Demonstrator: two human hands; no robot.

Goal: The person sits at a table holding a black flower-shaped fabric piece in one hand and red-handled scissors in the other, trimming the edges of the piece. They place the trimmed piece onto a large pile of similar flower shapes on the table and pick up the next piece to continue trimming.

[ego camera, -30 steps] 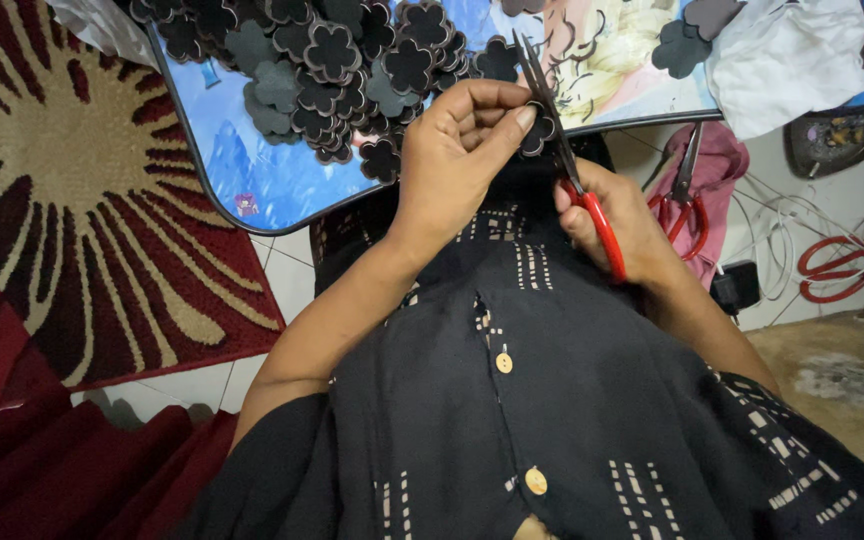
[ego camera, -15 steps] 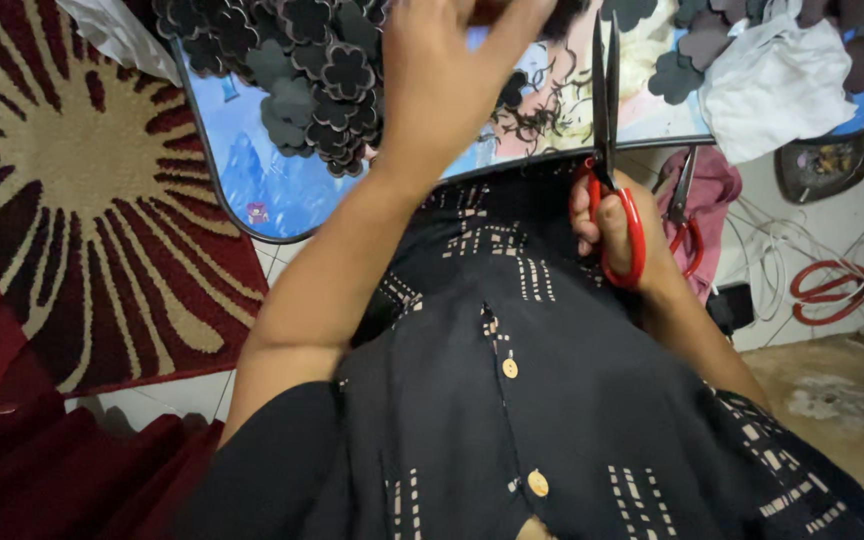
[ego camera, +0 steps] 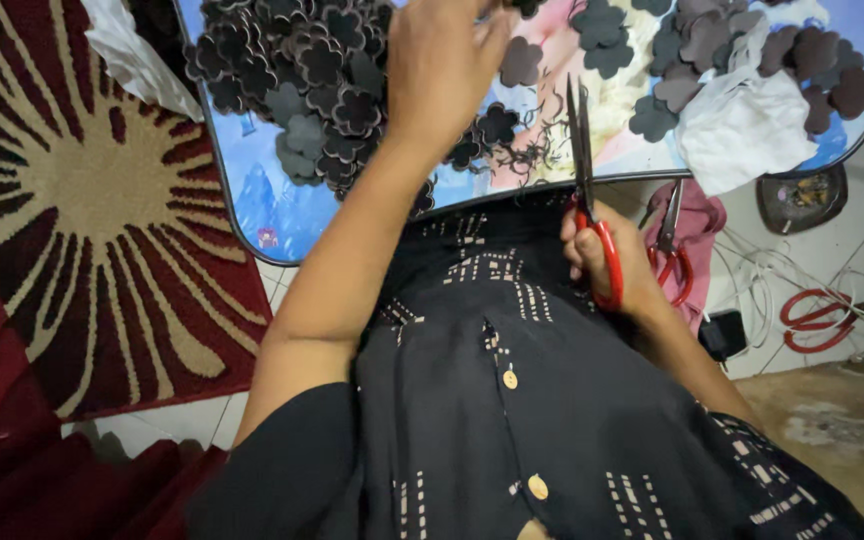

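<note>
My right hand (ego camera: 617, 265) grips red-handled scissors (ego camera: 588, 190), blades together and pointing up over the near edge of a small table with a colourful picture top (ego camera: 252, 190). My left hand (ego camera: 442, 70) reaches out over that table, above a heap of dark flower-shaped cut-outs (ego camera: 302, 70). Its fingertips run past the top edge of the view, so I cannot tell whether they hold anything. More flower cut-outs (ego camera: 692, 40) lie scattered at the table's far right. Thin dark offcut strips (ego camera: 527, 155) lie near the scissor blades.
A white cloth (ego camera: 742, 125) lies on the table's right side. A second pair of red-handled scissors (ego camera: 672, 250) rests on pink cloth, and a third (ego camera: 817, 315) lies on the tiled floor among white cables. A red and cream patterned rug (ego camera: 72, 220) covers the floor at left.
My left hand left the scissors, where it held a dark piece, and stretched forward over the flower heap. My right hand lowered slightly and turned the scissors upright.
</note>
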